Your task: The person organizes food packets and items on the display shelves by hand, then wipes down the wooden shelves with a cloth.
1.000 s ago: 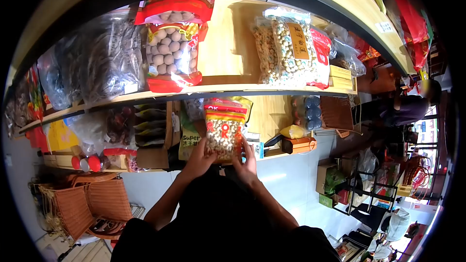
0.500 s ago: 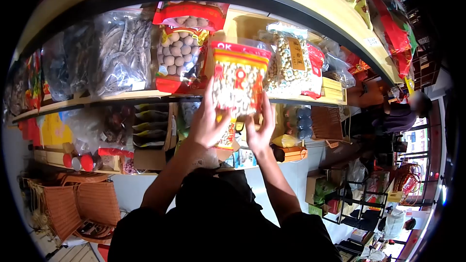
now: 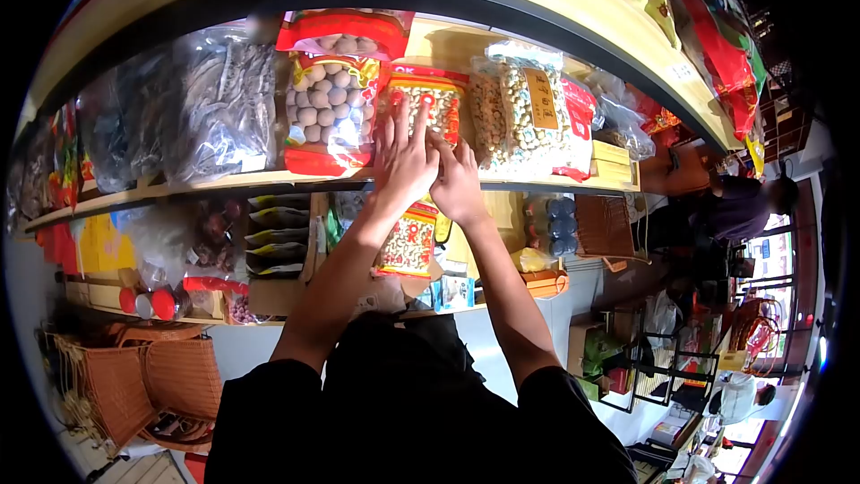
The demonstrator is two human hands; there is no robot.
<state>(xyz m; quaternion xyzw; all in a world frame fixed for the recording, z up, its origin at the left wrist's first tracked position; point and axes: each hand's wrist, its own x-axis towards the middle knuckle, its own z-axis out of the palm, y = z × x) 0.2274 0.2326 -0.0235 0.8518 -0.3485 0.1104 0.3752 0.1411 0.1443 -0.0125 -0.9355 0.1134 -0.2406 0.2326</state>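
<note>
A clear packet of pale seeds or nuts [image 3: 445, 100], with red and yellow bands and "OK" at the top, stands on the upper shelf [image 3: 309, 181]. My left hand [image 3: 403, 159] lies against its front, fingers stretched upward over it. My right hand [image 3: 459, 186] is at its lower right, fingers pointing up, the tips close to my left hand. Neither hand is wrapped round the packet, whose lower part they hide. To the left stands a bag of round brown balls [image 3: 330, 99]; to the right is a bag of small pale pieces [image 3: 536, 112] with a brown label.
Bags of dark dried goods [image 3: 228, 103] fill the shelf's left. Below, a similar seed packet [image 3: 408, 246], black pouches [image 3: 273, 235] and red-lidded jars [image 3: 161, 303] stand on the lower shelf. A wicker chair [image 3: 184, 376] is at lower left. Another person [image 3: 735, 206] is at right.
The packet has moved away from me, from between my hands in front of the shelf onto it beside the bag of balls. My hands have come closer together, and the left now lies across its front.
</note>
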